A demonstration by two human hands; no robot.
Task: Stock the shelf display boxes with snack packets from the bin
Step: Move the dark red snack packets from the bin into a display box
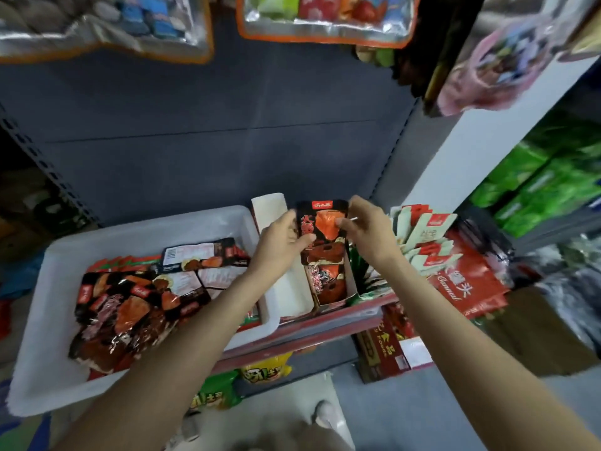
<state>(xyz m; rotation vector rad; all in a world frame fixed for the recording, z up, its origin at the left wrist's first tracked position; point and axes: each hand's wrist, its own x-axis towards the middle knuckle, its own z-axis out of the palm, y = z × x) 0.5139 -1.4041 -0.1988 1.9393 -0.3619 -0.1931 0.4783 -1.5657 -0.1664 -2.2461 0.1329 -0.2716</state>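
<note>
Item 1: snack packet, black w/ orange print, held upright betw. both hands, just above the display box. Left hand gripped its left edge, thumb curled across the front near the middle. Right hand pinched the upper right edge, thumb and forefinger pressed on the wrapper, other fingers loosely curled behind.

Item 2: display box, narrow, open-topped, on the shelf edge; more packets of the same sort stood inside, directly under the held one. White box touching its left side; contents could not be made out.

Item 3: bin, white plastic, left of the boxes, partly resting on the shelf. Loose packets, same black-orange kind, heaped in its near-left part, some face down w/ label side up.

Item 4: pale green and red packs, fanned upright, just right of the right hand. Red bags lying flat further right.

Item 5: hanging bags, far, above the grey back panel. Green packs on the neighbouring shelf, far right.
</note>
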